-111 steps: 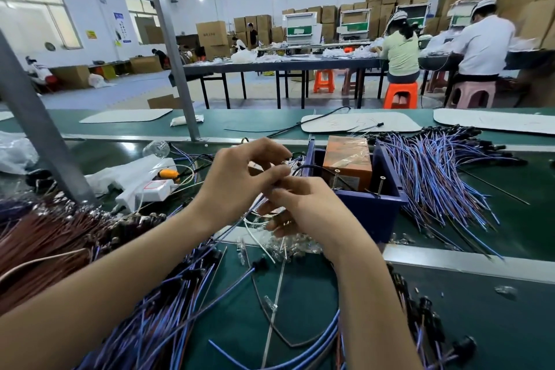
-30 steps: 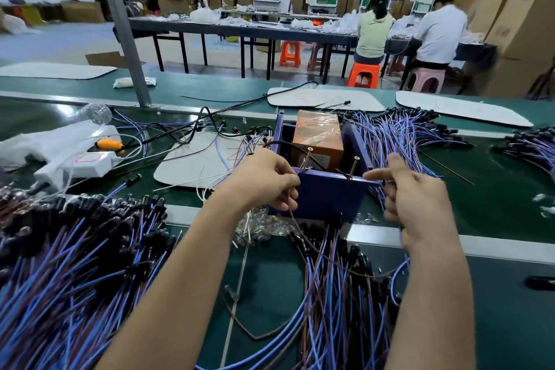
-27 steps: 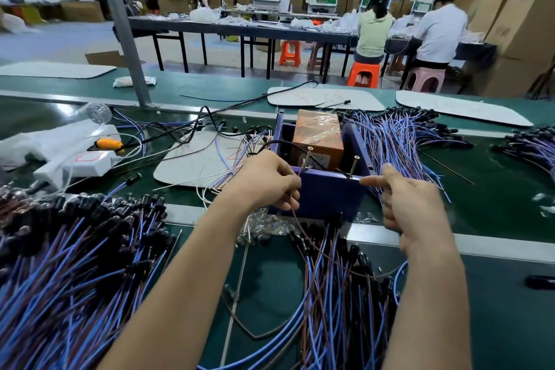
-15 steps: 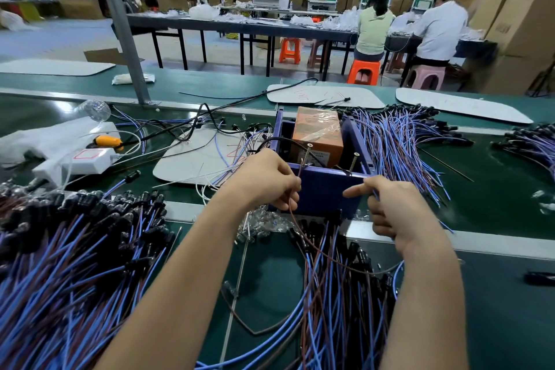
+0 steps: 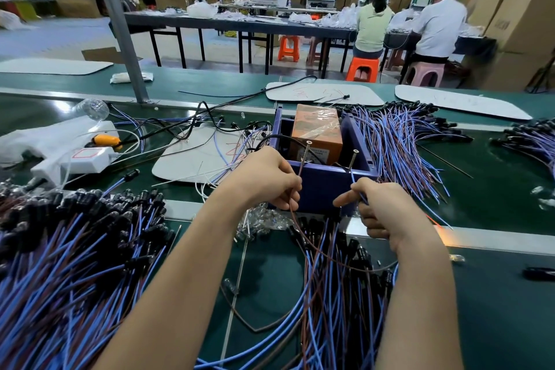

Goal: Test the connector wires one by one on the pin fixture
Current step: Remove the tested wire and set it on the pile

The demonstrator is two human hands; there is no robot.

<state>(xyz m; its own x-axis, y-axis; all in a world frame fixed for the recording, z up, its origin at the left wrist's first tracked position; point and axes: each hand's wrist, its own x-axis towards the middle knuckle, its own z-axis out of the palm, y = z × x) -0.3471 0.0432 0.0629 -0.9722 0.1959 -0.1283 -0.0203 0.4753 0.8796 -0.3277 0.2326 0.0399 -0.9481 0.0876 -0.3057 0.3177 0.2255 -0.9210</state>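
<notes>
Each grip pinches a wire end (left hand [image 5: 267, 180] the brown lead [image 5: 312, 246], right hand [image 5: 387, 210] the blue lead [image 5: 357, 188]) up to the pins [image 5: 353, 159] of the fixture [image 5: 324, 189], presumably to complete a test circuit.

Blue and brown wires [image 5: 339, 303], dark-blue box [image 5: 326, 186], orange block [image 5: 318, 132], green table [image 5: 495, 309]

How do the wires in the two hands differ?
The left hand pinches a brown wire; the right hand pinches a blue wire. The brown wire runs up to the left pin, the blue wire toward the right pin. The brown wire loops long below the hands; little of the blue wire shows. Both are thin and pinched close to the blue box.
</notes>
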